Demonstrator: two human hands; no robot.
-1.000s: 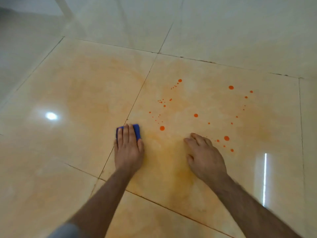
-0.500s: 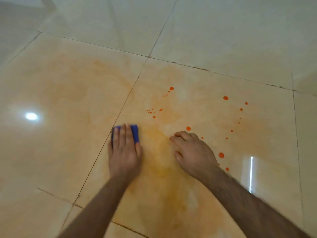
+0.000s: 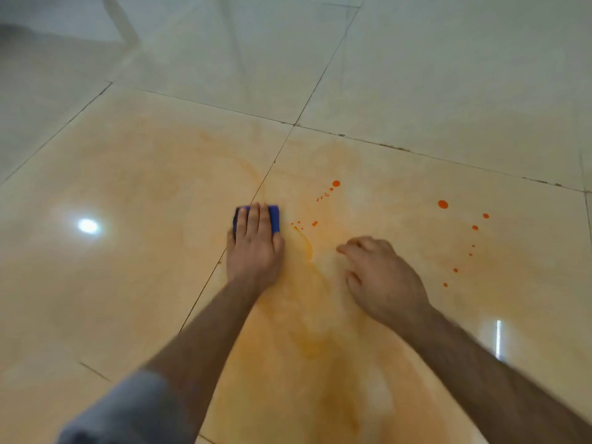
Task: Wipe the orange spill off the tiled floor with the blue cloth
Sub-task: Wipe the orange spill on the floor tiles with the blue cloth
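My left hand (image 3: 254, 251) presses flat on a folded blue cloth (image 3: 275, 217), which lies on the tiled floor (image 3: 144, 219) beside a grout line; only the cloth's far edge shows past my fingers. My right hand (image 3: 381, 277) rests on the floor to the right, fingers curled, holding nothing. Orange drops (image 3: 443, 204) are scattered ahead of and to the right of both hands, with small specks (image 3: 314, 223) just right of the cloth. A smeared orange streak (image 3: 306, 245) runs between my hands, and a pale orange film covers the tiles around them.
Glossy cream tiles stretch in every direction, with dark grout lines (image 3: 307, 104) crossing ahead. A bright lamp reflection (image 3: 87, 225) shines at the left and a thin light streak (image 3: 498, 339) at the right. A pale furniture leg is reflected at the top left.
My left hand has pushed the cloth forward along the grout line toward the small specks. My right hand has shifted forward too. Several drops near my hands have been smeared away.
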